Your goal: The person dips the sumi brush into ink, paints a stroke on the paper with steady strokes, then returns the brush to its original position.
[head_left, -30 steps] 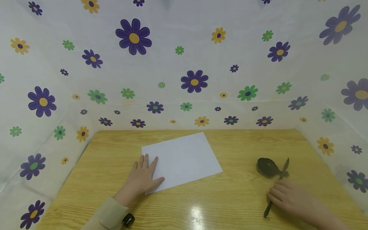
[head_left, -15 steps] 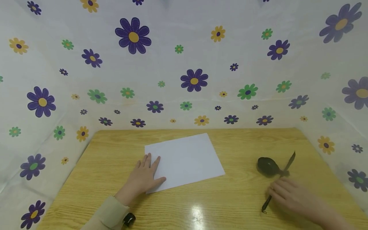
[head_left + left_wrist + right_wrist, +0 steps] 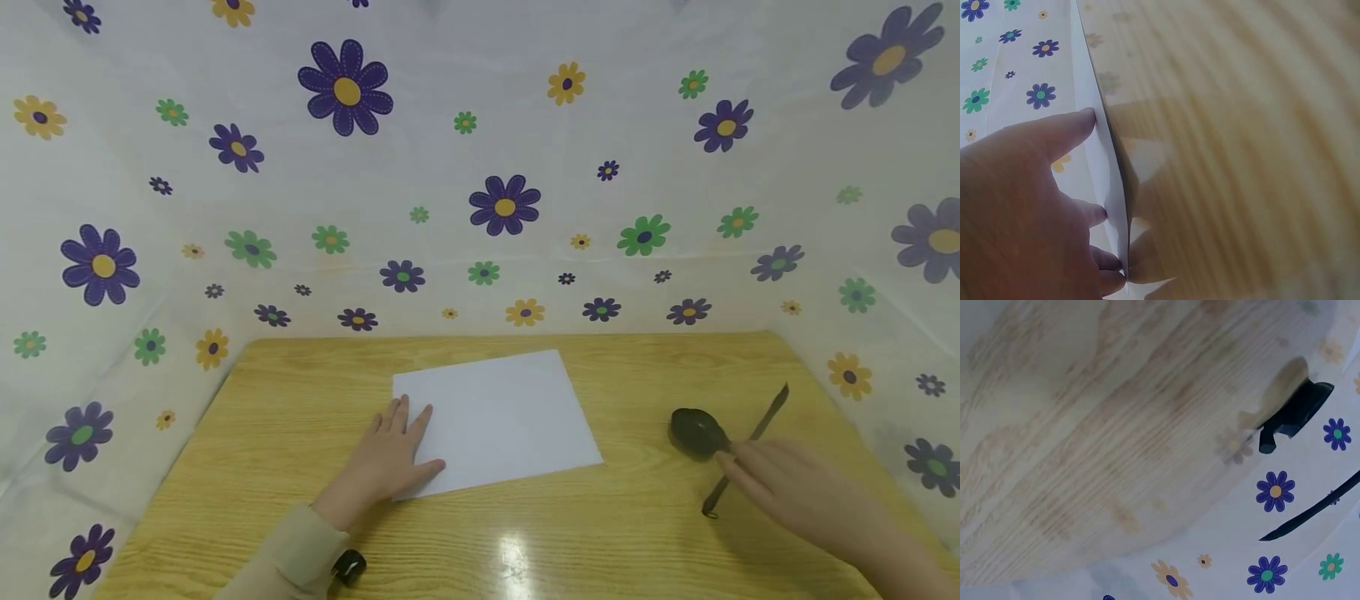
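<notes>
From where I stand, the left hand (image 3: 393,458) lies left of centre in the head view, fingers and thumb spread wide over the left edge of a sheet of white paper (image 3: 502,425). The sheet sits a little askew around the middle of the frame, flat on a wood-grained surface (image 3: 300,400). Seen from the left wrist, thumb and fingertips rest against the paper, which shows as a thin white strip running down the middle of that view.

Over at the lower right of the head view, the right hand (image 3: 787,483) holds a slim dark stick (image 3: 770,410) by its middle, fingers closed round it. The stick slants, its pointed end up to the right and its looped end down to the left. Just beside the fingers, on their upper left, is a dark spoon-shaped thing (image 3: 696,432); whether they touch it I can't tell. In the right wrist view, that thing is at the upper right, and the stick comes in from the right edge below it.

A beige sleeve (image 3: 313,543) covers the left forearm at the bottom left. White cloth (image 3: 420,167) printed with flowers fills the upper frame.
</notes>
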Tool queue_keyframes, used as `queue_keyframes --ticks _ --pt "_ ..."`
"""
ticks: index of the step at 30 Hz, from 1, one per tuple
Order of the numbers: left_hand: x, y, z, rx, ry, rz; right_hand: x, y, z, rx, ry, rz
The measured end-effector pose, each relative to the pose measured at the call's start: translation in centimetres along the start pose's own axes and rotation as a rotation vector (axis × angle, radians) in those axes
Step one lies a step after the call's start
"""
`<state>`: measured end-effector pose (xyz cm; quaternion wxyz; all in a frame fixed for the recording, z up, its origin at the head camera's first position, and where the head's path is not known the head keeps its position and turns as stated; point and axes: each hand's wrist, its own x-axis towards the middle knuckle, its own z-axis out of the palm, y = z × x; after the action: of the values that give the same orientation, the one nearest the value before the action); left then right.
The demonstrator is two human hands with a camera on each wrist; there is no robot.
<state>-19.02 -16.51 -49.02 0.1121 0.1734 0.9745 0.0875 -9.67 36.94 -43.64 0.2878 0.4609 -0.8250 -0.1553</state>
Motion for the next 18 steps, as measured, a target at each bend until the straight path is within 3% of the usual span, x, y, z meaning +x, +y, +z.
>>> queue_keyframes --ticks 8,15,18 --pt "0.2 0.9 -0.3 0.014 -0.012 0.031 -0.2 0.8 -0.8 -0.01 0.099 0.046" --pt "0.2 1.6 -0.7 0.022 -0.024 0.044 0.1 1.4 -1.5 0.028 0.117 0.106" --pt "0.4 1.8 -0.5 0.035 -0.028 0.052 0.5 1.5 -1.6 0.02 0.183 0.138"
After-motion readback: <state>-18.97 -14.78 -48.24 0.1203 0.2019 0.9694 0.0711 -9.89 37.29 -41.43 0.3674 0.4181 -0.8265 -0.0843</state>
